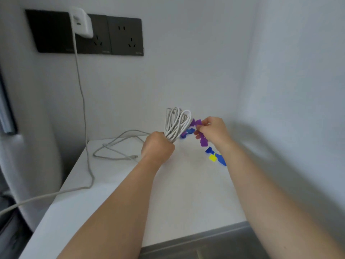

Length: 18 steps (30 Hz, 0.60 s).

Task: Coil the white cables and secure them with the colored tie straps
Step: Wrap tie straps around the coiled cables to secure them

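The coiled white cable (177, 122) stands upright above the white table (177, 202) near the back wall, its lower end clamped in the fist of the left hand (157, 146). Just beside it, the right hand (214, 130) pinches a purple tie strap (203, 142) between fingertips and thumb. The strap is not yet around the coil, so any easing of the left fist during wrapping would likely let the springy loops splay. A loose white cable (115, 146) trails on the table to the left and could drag on the bundle if it is the coil's tail, which cannot be told; spare blue and yellow straps (217, 158) lie under the right wrist and could be swept off.
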Tool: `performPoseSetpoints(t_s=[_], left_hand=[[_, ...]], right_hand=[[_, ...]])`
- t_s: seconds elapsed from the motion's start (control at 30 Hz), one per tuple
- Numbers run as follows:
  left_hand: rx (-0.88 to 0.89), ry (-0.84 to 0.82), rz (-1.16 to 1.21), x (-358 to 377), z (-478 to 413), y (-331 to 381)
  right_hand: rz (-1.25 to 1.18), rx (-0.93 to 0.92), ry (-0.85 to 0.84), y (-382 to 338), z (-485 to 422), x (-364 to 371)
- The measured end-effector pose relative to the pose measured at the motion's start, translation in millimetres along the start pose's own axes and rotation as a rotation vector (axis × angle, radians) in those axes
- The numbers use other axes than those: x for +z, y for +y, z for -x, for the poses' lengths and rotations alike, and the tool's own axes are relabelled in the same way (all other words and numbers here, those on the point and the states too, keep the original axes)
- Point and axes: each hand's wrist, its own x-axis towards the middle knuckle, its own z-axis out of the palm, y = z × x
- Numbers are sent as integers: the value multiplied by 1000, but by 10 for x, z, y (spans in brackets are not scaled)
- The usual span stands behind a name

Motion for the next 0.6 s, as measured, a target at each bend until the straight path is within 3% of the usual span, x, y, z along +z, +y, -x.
performPoseSetpoints(t_s=[0.17, 0.3, 0.47, 0.6], left_hand=[[-33, 16, 94, -11, -4, -15], [-63, 23, 475, -41, 8, 32], [-81, -93, 773, -108, 75, 112], [-75, -238, 815, -109, 65, 75]], right_hand=[[-18, 4, -87, -32, 73, 26], [-47, -25, -208, -71, 135, -8], [-11, -54, -342, -103, 167, -58], [-115, -21, -436, -91, 159, -93]])
